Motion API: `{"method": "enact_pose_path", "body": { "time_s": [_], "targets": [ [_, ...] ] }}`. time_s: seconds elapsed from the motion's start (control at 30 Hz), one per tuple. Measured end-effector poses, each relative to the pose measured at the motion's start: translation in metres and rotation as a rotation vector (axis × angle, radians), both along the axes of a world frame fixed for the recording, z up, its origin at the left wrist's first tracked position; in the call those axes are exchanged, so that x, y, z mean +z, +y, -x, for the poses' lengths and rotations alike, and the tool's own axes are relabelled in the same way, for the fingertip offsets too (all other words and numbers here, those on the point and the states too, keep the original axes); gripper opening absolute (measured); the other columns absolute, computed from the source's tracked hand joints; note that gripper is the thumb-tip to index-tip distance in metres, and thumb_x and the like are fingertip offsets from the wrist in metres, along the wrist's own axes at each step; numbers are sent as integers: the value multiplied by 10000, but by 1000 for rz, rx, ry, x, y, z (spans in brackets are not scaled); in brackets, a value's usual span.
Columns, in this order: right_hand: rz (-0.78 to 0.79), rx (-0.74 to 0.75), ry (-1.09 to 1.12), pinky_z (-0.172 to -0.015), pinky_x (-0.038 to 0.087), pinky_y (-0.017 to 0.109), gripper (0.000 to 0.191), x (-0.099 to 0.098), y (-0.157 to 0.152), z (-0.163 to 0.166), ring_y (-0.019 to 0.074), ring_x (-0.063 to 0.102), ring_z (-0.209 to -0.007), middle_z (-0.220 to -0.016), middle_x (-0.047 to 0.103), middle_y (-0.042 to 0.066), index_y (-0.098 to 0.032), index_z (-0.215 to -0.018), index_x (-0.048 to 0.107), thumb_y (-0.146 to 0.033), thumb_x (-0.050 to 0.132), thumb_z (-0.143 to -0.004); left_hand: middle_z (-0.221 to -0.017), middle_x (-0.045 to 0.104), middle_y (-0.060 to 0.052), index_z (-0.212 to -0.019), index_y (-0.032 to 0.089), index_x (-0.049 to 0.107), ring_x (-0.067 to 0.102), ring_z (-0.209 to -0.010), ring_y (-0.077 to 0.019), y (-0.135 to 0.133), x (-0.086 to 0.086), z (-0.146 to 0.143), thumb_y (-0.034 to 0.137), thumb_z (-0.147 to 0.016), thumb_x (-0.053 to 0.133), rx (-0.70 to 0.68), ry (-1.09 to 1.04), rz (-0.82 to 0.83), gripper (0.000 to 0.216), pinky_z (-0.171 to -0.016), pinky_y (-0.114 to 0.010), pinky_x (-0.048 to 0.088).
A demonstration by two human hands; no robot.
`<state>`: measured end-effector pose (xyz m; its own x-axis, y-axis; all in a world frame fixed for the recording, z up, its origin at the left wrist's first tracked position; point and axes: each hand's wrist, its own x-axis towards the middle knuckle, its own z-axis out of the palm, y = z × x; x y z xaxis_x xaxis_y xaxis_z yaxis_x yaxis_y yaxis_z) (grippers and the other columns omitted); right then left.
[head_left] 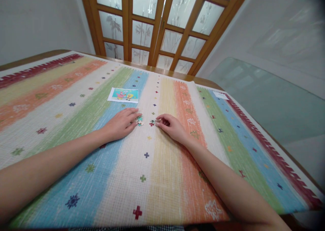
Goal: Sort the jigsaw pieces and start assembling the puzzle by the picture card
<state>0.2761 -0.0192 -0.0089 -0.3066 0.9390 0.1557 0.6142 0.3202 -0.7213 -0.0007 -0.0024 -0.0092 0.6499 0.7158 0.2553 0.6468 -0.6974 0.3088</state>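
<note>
Small jigsaw puzzle pieces (140,121), white and teal, lie in a little cluster on the striped tablecloth (132,170). My left hand (123,122) rests beside them, its thumb and fingers closed around the cluster's left edge. Across a short gap, my right hand (172,126) has its thumb and forefinger pinched on a small puzzle piece (156,122), mostly hidden by the fingertips. The piece is held just by a red cross printed on the cloth. Beyond my left hand lies a picture card (125,95) with a pink and a yellow cartoon figure on teal.
A white slip of paper (220,95) lies toward the table's far right. Past the far edge stand wooden doors (152,27) with patterned glass panes. A pale green glass panel (248,102) leans along the right wall.
</note>
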Motion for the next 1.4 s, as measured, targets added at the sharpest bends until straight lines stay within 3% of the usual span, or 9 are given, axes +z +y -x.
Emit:
{"method": "enact_pose_path", "body": {
  "time_s": [0.23, 0.4, 0.7, 0.8, 0.97, 1.13, 1.4],
  "targets": [
    [-208, 49, -163, -809, 474, 356, 317, -1, -8, 5, 201, 573, -862, -883, 585, 71, -179, -1214, 692, -294, 531, -967, -1436, 536, -122, -1321, 187, 595, 464, -1354, -264, 0, -1, 1, 365, -1012, 407, -28, -33, -23, 403, -1160, -475, 366],
    [-263, 93, -265, -819, 473, 376, 305, -6, -7, 6, 220, 566, -904, -924, 590, 96, -210, -1193, 731, -290, 526, -983, -1409, 555, -138, -1306, 163, 606, 486, -1331, -261, 0, -1, 0, 346, -1006, 427, -32, -37, -45, 394, -1147, -458, 384],
    [-202, 72, -162, -777, 483, 330, 200, -2, -5, 1, 184, 587, -844, -882, 606, 63, -208, -1081, 756, -232, 618, -938, -1399, 567, -137, -1299, 174, 604, 502, -1320, -268, 0, -2, 1, 285, -989, 479, -71, -69, -71, 352, -1132, -485, 396],
    [-155, 70, -151, -783, 491, 332, 244, 1, -4, -3, 180, 600, -832, -897, 616, 59, -207, -1148, 727, -223, 647, -917, -1405, 563, -131, -1307, 182, 598, 499, -1323, -263, 1, -2, 1, 274, -987, 483, -81, -68, -71, 352, -1136, -479, 392],
    [-141, 139, -202, -844, 494, 353, 273, 3, -3, -4, 196, 607, -911, -969, 617, 93, -193, -1192, 713, -212, 580, -954, -1386, 571, -129, -1296, 183, 605, 498, -1322, -260, 1, -3, 1, 273, -991, 484, -85, -68, -68, 340, -1135, -473, 391],
    [-161, 112, -199, -807, 490, 339, 229, 3, -4, -2, 194, 605, -895, -942, 616, 85, -189, -1128, 737, -210, 601, -946, -1388, 566, -120, -1302, 199, 597, 494, -1322, -260, 1, -1, 2, 309, -997, 499, -105, -55, -51, 339, -1123, -463, 400],
    [-105, 49, -95, -757, 482, 318, 150, 4, -3, -2, 168, 585, -817, -876, 591, 44, -198, -1032, 728, -205, 653, -902, -1371, 572, -111, -1121, 207, 648, 499, -1312, -257, 0, 2, 1, 310, -984, 523, -106, -66, -16, 213, -1111, -468, 400]
  ]
}}
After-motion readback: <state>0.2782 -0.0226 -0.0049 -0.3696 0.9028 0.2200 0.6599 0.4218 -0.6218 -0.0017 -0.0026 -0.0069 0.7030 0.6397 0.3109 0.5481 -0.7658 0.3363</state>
